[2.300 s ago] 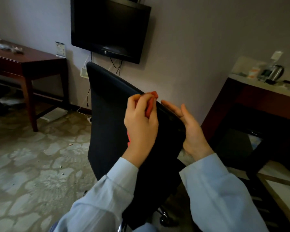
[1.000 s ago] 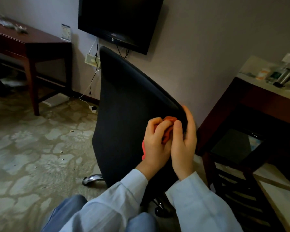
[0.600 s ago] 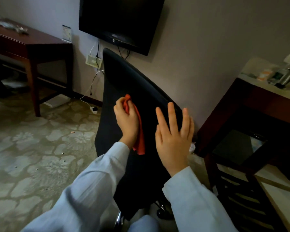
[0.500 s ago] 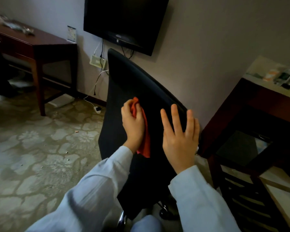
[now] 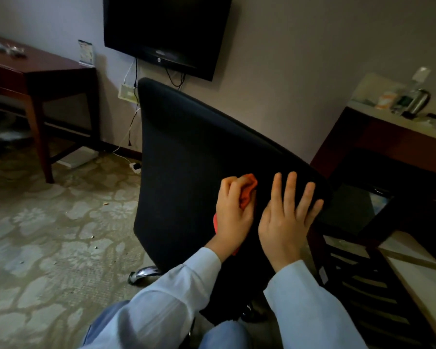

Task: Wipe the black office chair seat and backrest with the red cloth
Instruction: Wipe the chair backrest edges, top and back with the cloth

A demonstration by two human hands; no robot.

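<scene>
Your left grip (image 5: 233,215) curled round bunched red cloth (image 5: 248,191), pressed on black backrest (image 5: 186,147) near its right edge. Right grip (image 5: 285,222) flat just beside, holding nothing. Bare backrest stretches up-left from cloth: sweep that way. Seat hidden.

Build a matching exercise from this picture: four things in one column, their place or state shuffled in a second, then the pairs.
Things
1. red cloth
2. right hand
3. television
4. kettle

Place or state
A. mounted on the wall
B. flat on the chair backrest, fingers straight
C. bunched in the left hand
D. on the pale counter

Pairs: 1-C, 2-B, 3-A, 4-D
</scene>
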